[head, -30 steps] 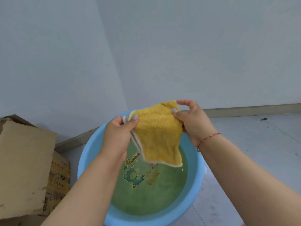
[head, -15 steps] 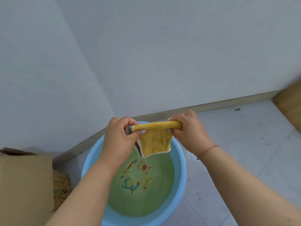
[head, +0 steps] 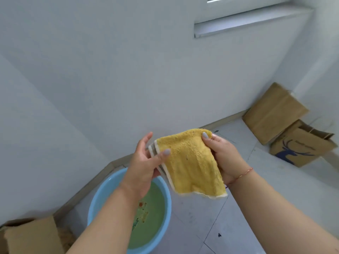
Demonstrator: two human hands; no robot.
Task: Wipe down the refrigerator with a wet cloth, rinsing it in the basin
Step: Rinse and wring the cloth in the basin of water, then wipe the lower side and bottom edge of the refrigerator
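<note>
Presently the yellow cloth is held in the air between both hands, up and to the right of the blue basin and no longer over its water. The left hand pinches the cloth's striped left edge, thumb on the front face and the other fingers extended behind it. The right hand grips the upper right corner, thumb pressed on top, the remaining fingers curled behind the fabric (mostly hidden by it). The cloth hangs folded in at least two layers, its lower hem loose and touching nothing.

The basin sits on the floor near the wall, holding greenish water. Whether the cloth is still dripping cannot be told from this view.

Assessment of progress: the cloth appears to have been wetted and folded into a pad, which suggests the rinsing step of this cycle is finished. The refrigerator is not in view, so how much of it has been wiped cannot be judged; the wiping itself, and any further rinses, should be counted as outstanding.

Other items noted: cardboard boxes against the far right wall, one more cardboard box at lower left, a window sill above.
</note>
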